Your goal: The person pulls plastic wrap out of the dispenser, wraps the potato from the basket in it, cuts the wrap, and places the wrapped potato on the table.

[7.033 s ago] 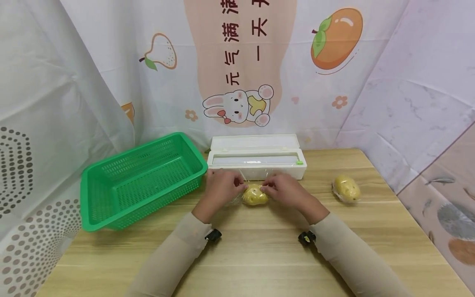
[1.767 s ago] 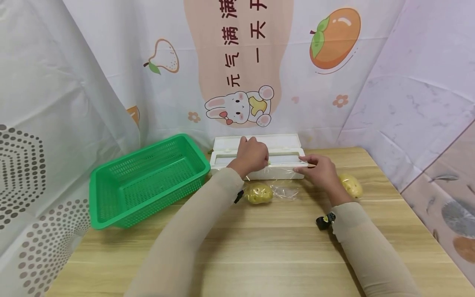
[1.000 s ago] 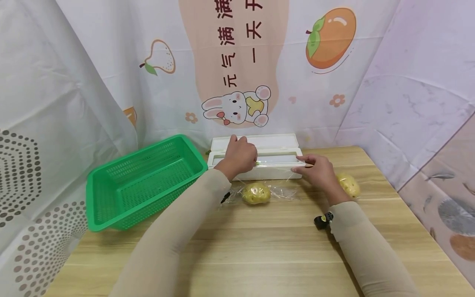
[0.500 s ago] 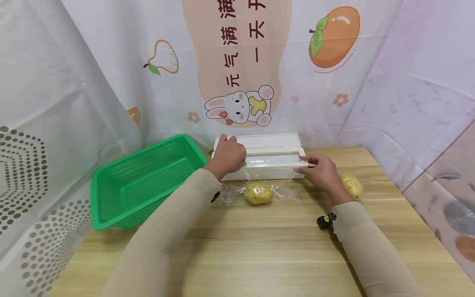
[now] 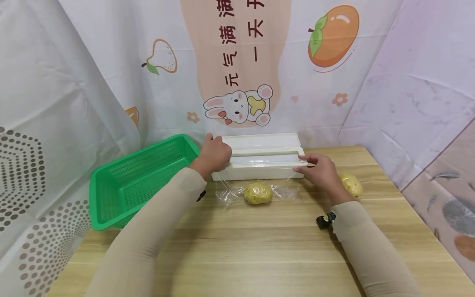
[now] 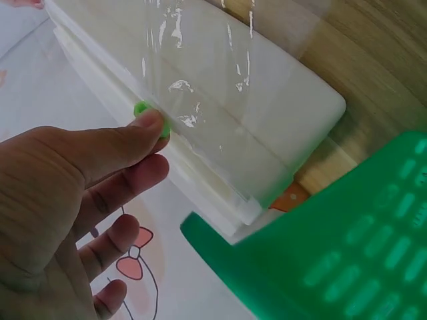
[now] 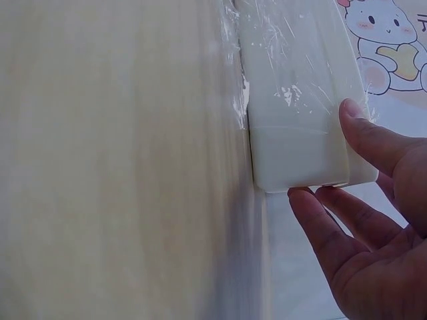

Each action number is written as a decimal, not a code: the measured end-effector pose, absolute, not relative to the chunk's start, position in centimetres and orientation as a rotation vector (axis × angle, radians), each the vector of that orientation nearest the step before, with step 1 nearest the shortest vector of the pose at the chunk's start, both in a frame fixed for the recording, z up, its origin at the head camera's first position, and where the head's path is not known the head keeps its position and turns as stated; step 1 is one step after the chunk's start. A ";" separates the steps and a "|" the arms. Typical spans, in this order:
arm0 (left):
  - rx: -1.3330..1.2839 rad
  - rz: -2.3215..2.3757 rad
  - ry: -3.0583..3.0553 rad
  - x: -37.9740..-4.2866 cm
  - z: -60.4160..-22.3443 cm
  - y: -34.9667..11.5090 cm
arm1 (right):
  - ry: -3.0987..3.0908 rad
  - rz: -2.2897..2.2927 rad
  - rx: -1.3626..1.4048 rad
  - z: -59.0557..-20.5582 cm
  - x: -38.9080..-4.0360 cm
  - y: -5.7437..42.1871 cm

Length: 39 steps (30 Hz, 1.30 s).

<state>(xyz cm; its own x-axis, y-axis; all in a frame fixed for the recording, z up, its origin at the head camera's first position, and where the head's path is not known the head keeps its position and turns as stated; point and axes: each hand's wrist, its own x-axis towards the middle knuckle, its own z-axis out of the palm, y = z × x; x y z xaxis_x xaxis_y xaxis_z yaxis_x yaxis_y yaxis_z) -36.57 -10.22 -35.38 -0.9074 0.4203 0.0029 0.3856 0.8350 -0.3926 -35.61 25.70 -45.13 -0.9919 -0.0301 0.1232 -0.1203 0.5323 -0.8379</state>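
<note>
A white cling film dispenser (image 5: pixel 261 172) stands at the back of the table with its lid raised and a film roll inside. My left hand (image 5: pixel 212 154) is near its left end, thumb and forefinger pinching the small green slide cutter (image 6: pixel 141 108) on its edge. My right hand (image 5: pixel 320 173) holds the dispenser's right end, thumb on top and fingers against the end, as the right wrist view shows. In front lies a potato (image 5: pixel 258 193) with clear film (image 5: pixel 229 195) spread on both sides of it and reaching up to the dispenser.
A green perforated basket (image 5: pixel 97 202) stands at the left, its far right corner close to my left hand. A second potato (image 5: pixel 351 186), partly behind my right wrist, lies on the right of the wooden table (image 5: pixel 259 255). A printed curtain (image 5: pixel 159 103) hangs behind.
Seven seconds ago both hands were at the film around the potato. Since then they moved to the dispenser, and my left hand has slid the green cutter leftward along it. My right hand stays put.
</note>
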 end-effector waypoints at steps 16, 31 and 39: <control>-0.601 0.886 -2.935 -36.9 -35.0 -11.6 | -2.649 1.485 0.141 -45.0 -35.9 25.8; -0.532 0.948 -3.009 -36.5 -34.7 -11.2 | -2.655 1.485 0.161 -45.1 -35.7 25.7; -0.594 0.513 -3.024 -35.7 -35.8 -11.3 | -2.655 1.510 0.152 -45.1 -35.6 25.8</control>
<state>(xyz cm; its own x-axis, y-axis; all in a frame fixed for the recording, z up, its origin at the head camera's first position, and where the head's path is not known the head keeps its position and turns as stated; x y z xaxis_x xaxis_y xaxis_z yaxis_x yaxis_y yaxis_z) -35.74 -11.33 -35.81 -0.9275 0.3709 -0.0459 0.3653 0.8737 -0.3213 -35.58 25.76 -45.07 -0.9916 -0.0447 0.1215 -0.1273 0.5081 -0.8518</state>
